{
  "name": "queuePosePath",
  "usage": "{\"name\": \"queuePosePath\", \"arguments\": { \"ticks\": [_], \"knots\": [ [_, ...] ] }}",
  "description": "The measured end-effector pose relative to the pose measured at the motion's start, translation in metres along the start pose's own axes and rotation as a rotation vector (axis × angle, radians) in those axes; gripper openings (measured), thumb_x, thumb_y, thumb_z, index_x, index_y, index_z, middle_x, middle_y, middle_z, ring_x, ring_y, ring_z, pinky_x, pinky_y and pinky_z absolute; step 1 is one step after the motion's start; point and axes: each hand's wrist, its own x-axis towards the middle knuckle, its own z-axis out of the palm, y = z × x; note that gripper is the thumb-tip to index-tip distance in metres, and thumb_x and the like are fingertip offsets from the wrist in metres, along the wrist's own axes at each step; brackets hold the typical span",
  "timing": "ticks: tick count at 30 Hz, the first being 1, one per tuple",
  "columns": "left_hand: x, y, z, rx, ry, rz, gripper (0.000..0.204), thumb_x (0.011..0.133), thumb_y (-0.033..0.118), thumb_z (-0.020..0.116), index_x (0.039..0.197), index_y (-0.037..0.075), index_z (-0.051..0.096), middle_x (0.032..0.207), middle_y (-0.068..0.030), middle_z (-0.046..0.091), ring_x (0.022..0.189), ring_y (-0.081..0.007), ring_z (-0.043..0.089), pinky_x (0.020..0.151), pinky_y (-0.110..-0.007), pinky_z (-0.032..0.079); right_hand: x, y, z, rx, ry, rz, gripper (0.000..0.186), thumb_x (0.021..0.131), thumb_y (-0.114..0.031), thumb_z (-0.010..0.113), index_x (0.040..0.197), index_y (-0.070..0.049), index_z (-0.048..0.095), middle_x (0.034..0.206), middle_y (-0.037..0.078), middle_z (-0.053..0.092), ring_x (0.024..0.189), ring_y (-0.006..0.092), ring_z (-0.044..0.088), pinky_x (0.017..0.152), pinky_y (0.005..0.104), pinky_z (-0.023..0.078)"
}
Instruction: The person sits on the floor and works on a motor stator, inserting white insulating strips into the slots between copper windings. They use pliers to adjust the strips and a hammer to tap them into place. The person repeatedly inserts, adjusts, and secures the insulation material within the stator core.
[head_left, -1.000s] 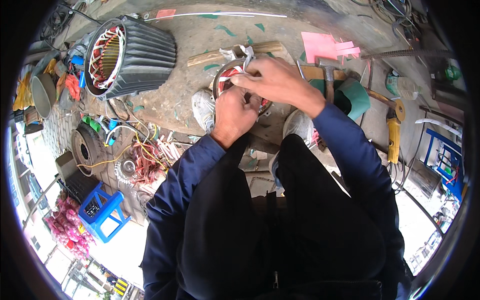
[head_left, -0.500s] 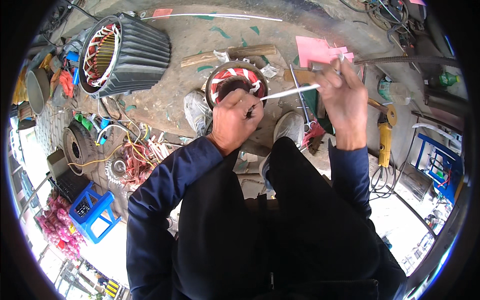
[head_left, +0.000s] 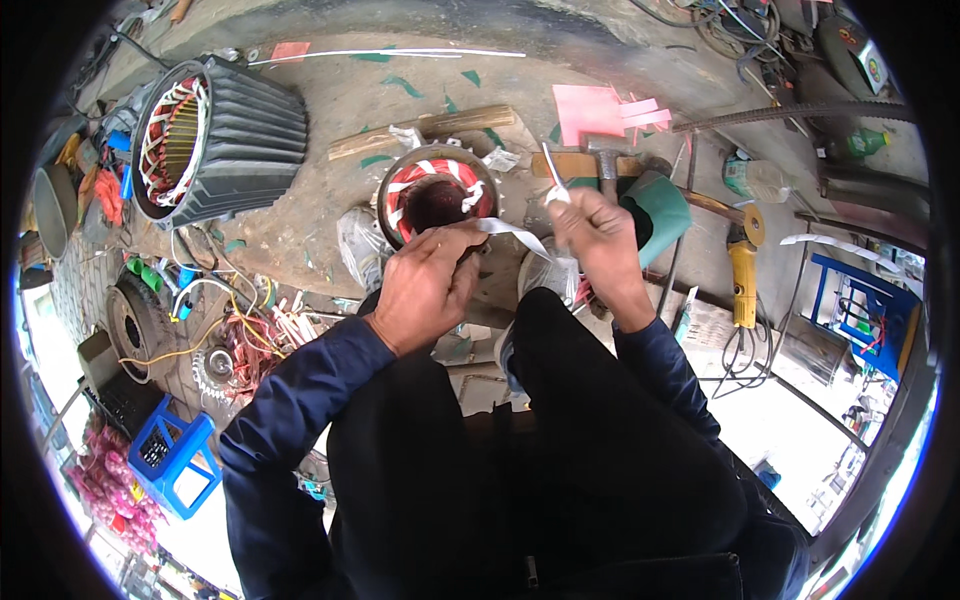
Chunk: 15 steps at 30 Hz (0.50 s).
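A small round motor stator point(head_left: 386, 215) with red windings and white lacing stands between my shoes. At its near right rim, my left hand point(head_left: 425, 285) is closed in a pinch on a flat white tape point(head_left: 515, 235). The tape runs across to my right hand point(head_left: 600, 240), which is closed on it; a bit of white shows above its fingers. Thin blades, seemingly of scissors point(head_left: 551, 165), stick out beyond my right hand. Their handles are hidden, and whether my hand touches them I cannot tell.
A larger finned motor housing point(head_left: 250, 125) lies at the far left. Wooden strips point(head_left: 425, 132), pink sheets point(head_left: 585, 112), a hammer point(head_left: 606, 168) and a green curled sheet point(head_left: 660, 215) lie beyond my hands. A yellow angle grinder point(head_left: 743, 285) is at right, a blue stool point(head_left: 178, 450) at left.
My right hand has come down and inward toward the left hand, so the taut tape now sags. The left hand has turned and opened its grip slightly. The whole view has shifted.
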Motion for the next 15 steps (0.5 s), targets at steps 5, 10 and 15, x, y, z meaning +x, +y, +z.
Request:
{"name": "queuePosePath", "arguments": {
  "ticks": [5, 10, 15],
  "knots": [
    [0.001, 0.001, 0.002, -0.19, 0.05, -0.281, 0.013, 0.101, 0.012, 0.069, 0.107, 0.001, 0.067, 0.09, -0.0224, 0.071, 0.084, -0.0436, 0.07, 0.07, -0.046, 0.056, -0.006, -0.002, 0.033, -0.066, -0.19, 0.026, 0.01, 0.099, -0.008, 0.071, 0.102, 0.001, 0.07, 0.081, 0.002, 0.068, 0.068, 0.0058, 0.06, 0.062, 0.0248, 0.049],
    [0.005, -0.003, 0.004, -0.169, 0.068, -0.307, 0.015, 0.103, 0.018, 0.068, 0.101, 0.003, 0.066, 0.084, -0.0211, 0.069, 0.079, -0.0444, 0.068, 0.065, -0.046, 0.054, -0.011, -0.008, 0.047, -0.2, -0.279, 0.036, 0.014, 0.094, -0.008, 0.074, 0.09, 0.0, 0.064, 0.071, 0.006, 0.068, 0.059, 0.0096, 0.061, 0.056, 0.0311, 0.05],
    [0.007, -0.003, 0.007, -0.221, 0.081, -0.421, 0.022, 0.106, 0.02, 0.068, 0.097, 0.0, 0.066, 0.077, -0.0116, 0.065, 0.066, -0.019, 0.057, 0.064, -0.032, 0.051, -0.015, -0.018, 0.043, -0.315, -0.296, -0.023, 0.016, 0.096, -0.008, 0.074, 0.088, 0.0, 0.063, 0.073, 0.005, 0.066, 0.064, 0.0089, 0.061, 0.06, 0.0298, 0.05]
  ]
}}
